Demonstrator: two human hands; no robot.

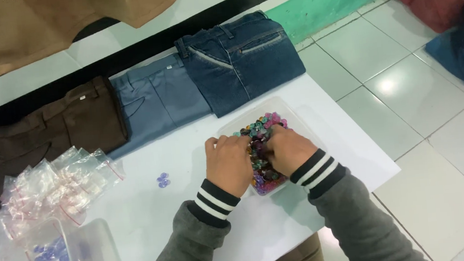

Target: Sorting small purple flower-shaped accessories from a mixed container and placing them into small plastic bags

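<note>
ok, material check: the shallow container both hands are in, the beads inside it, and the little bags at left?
Clear shallow rectangular container: looks like thin glossy plastic, table showing through. Small multicoloured beads: shiny, translucent, probably plastic or glass; cannot tell which. Small clear zip bags: thin crinkled plastic film with red seal lines.

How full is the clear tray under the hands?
Roughly full: the clear tray holds heaped multicoloured buttons nearly rim to rim, with both hands dug in.

Both hands (259, 156) in bead tray (292, 114)
</note>
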